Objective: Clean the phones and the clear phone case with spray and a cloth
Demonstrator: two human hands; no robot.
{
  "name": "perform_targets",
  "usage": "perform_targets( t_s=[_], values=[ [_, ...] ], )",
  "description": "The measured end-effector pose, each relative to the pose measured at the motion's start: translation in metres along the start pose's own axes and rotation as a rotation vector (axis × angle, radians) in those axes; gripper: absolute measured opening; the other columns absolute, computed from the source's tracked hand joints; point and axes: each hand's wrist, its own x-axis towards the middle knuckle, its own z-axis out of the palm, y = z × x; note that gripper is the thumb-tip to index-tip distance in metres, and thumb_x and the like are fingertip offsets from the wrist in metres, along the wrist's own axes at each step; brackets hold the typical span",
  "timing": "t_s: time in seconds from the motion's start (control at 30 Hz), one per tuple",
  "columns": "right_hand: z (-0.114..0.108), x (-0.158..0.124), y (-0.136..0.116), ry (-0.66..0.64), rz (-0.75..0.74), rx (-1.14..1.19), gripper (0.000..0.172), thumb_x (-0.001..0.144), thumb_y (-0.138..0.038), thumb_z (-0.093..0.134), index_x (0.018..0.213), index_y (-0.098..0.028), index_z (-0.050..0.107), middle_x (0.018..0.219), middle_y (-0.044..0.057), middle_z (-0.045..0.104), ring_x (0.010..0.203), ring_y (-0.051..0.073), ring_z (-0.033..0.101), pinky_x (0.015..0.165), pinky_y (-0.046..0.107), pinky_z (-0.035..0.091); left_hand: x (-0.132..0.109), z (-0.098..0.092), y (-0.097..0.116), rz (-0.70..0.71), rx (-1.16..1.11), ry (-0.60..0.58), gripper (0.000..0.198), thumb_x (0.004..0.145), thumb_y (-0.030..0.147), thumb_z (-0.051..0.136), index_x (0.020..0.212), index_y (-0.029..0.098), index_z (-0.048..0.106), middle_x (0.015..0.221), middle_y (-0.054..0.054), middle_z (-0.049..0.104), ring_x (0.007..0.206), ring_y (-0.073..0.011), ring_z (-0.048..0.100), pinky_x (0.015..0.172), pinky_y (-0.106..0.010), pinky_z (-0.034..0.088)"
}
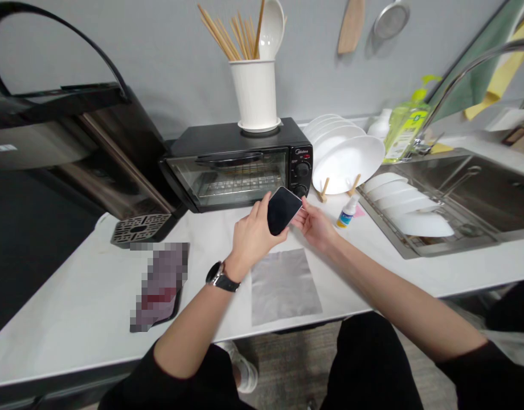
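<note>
My left hand (254, 234), with a black watch (221, 277) on its wrist, is wrapped round the left side and lower corner of a smartphone (283, 210). The phone's dark screen faces up, and it is held tilted above the counter in front of the toaster oven (236, 171). At the phone's right corner, my right hand (315, 226) pinches the edge with the thumb, its fingers partly behind it. A grey cloth (285, 287) lies flat below my hands. To the right stands a small spray bottle (347, 212) with a blue and yellow label.
A flat, pixelated object (162, 287) lies on the counter at left, by the drip tray (140, 228) of a black machine. White plates (349, 162) stand in a rack. Bowls (416, 213) sit in the sink (479, 188). A utensil holder (256, 94) tops the oven.
</note>
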Motion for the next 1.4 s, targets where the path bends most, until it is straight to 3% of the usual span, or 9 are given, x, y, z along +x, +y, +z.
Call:
perform_targets(
  t_s=[0.13,0.27,0.43,0.63,0.73,0.83,0.93,1.1,1.4],
  values=[
    [0.003,0.000,-0.003,-0.037,0.046,0.029,0.018,0.097,-0.035,0.070,0.084,-0.023,0.066,0.072,-0.001,0.075,0.062,0.011,0.070,0.065,0.020,0.063,0.001,-0.003,-0.005,0.033,-0.190,0.005,0.094,0.076,0.046,0.083,0.156,0.025,0.037,0.147,-0.011,0.063,0.123,-0.0335,0.068,0.095,-0.043,0.058],
    [0.006,0.000,-0.003,-0.086,-0.090,-0.122,0.029,0.089,-0.046,0.079,0.078,-0.021,0.069,0.074,0.001,0.074,0.063,0.011,0.069,0.066,0.020,0.062,0.005,-0.002,-0.013,0.091,-0.343,0.089,0.086,0.077,0.039,0.081,0.152,0.026,0.043,0.147,-0.010,0.062,0.129,-0.0310,0.064,0.108,-0.045,0.053],
    [0.011,-0.002,0.000,0.010,-0.263,-0.287,0.047,0.073,-0.067,0.084,0.076,-0.023,0.070,0.069,-0.001,0.070,0.058,0.011,0.063,0.061,0.023,0.059,0.009,0.003,-0.018,0.154,-0.455,0.165,0.075,0.077,0.035,0.079,0.146,0.021,0.051,0.138,-0.011,0.067,0.126,-0.0293,0.066,0.111,-0.045,0.052],
    [0.012,-0.007,-0.002,0.081,-0.318,-0.339,0.048,0.076,-0.069,0.079,0.081,-0.023,0.067,0.078,0.002,0.074,0.070,0.015,0.072,0.062,0.025,0.057,0.007,0.012,-0.023,0.074,-0.668,0.202,0.081,0.085,0.056,0.073,0.151,0.018,0.045,0.144,-0.017,0.062,0.134,-0.0324,0.061,0.114,-0.048,0.049],
    [0.008,-0.005,-0.002,0.150,-0.316,-0.341,0.048,0.079,-0.069,0.077,0.083,-0.022,0.065,0.081,0.005,0.077,0.070,0.016,0.073,0.061,0.025,0.056,0.010,0.005,-0.028,0.080,-0.806,0.242,0.080,0.092,0.065,0.062,0.156,0.023,0.038,0.142,-0.017,0.062,0.123,-0.0295,0.068,0.107,-0.047,0.054],
    [0.006,-0.004,-0.002,0.201,-0.350,-0.363,0.049,0.080,-0.070,0.075,0.081,-0.022,0.063,0.064,0.000,0.069,0.054,0.012,0.063,0.052,0.023,0.050,0.017,-0.006,-0.038,0.109,-0.941,0.287,0.078,0.091,0.065,0.063,0.155,0.027,0.041,0.130,-0.013,0.064,0.095,-0.0211,0.072,0.091,-0.041,0.060],
    [0.008,-0.008,-0.006,0.190,-0.423,-0.356,0.048,0.080,-0.070,0.075,0.079,-0.023,0.061,0.047,-0.007,0.050,0.040,0.008,0.044,0.038,0.020,0.033,0.023,-0.010,-0.051,0.110,-0.873,0.301,0.072,0.086,0.060,0.071,0.147,0.026,0.054,0.127,-0.009,0.060,0.099,-0.0192,0.068,0.093,-0.038,0.058],
    [0.015,-0.018,-0.014,0.134,-0.488,-0.185,0.045,0.078,-0.065,0.077,0.078,-0.025,0.057,0.049,-0.011,0.036,0.040,0.006,0.026,0.037,0.021,0.016,0.027,-0.011,-0.058,0.084,-0.561,0.162,0.073,0.080,0.043,0.080,0.146,0.020,0.059,0.115,-0.006,0.060,0.113,-0.0215,0.061,0.107,-0.040,0.050],
    [0.014,-0.016,-0.015,0.090,-0.473,-0.225,0.046,0.081,-0.068,0.071,0.078,-0.026,0.052,0.050,-0.011,0.030,0.040,0.008,0.022,0.039,0.023,0.017,0.019,0.009,-0.057,0.259,-0.431,-0.307,0.066,0.083,0.043,0.080,0.143,0.022,0.062,0.137,-0.010,0.066,0.124,-0.0256,0.064,0.114,-0.042,0.048]
  ],
)
